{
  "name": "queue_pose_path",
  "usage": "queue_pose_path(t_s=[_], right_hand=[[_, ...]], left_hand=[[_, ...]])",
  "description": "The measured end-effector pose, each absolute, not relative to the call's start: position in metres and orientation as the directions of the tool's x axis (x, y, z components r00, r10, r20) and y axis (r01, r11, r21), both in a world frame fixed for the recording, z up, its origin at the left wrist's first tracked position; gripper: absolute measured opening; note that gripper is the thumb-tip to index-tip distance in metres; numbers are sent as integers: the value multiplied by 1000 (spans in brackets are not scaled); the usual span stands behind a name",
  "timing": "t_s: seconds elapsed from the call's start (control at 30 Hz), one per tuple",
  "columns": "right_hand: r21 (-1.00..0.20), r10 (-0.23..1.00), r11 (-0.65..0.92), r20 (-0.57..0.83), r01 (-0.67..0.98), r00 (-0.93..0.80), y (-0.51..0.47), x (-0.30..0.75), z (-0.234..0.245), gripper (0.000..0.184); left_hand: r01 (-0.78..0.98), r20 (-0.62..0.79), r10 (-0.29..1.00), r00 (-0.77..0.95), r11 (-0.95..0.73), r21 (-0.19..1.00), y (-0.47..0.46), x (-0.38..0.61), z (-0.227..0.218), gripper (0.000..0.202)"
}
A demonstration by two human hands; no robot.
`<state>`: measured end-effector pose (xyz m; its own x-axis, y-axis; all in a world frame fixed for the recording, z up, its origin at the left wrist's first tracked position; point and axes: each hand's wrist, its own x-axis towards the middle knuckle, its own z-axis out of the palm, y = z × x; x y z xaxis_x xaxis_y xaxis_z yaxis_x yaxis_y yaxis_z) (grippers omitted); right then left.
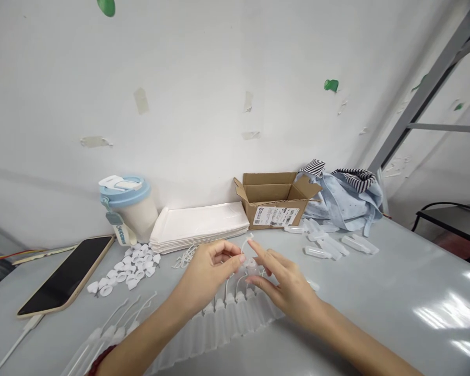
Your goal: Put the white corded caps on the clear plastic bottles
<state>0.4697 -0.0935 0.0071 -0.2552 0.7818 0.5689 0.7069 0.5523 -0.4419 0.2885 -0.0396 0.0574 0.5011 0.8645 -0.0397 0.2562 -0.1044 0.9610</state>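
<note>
My left hand (209, 274) and my right hand (284, 284) meet over the middle of the grey table (395, 292). Between their fingertips they pinch a small white plastic cap piece with a thin strap (249, 256). Just below the hands lies a row of clear plastic tubes (219, 324), several with thin white straps sticking up. A heap of small white ring caps (129, 271) lies to the left of my left hand. A few loose white straps (185, 257) lie beyond it.
A phone (65, 277) on a cable lies at the left. A blue-lidded cup (127, 206), a stack of white trays (199, 224), an open cardboard box (274, 201) and blue cloth (344, 201) line the wall. Loose clear tubes (332, 244) lie at the right.
</note>
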Motion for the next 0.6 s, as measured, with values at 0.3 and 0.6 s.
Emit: queue_pose_path(t_s=[0.3,0.6], right_hand=[[-526,824,519,517,674,-232,-98,467,11,43],[-574,848,462,509,676,-147,-101,464,15,20]], left_hand=[[209,2,857,515,-128,969,-43,293,56,17],[224,9,833,553,-159,962,-45,291,58,15]])
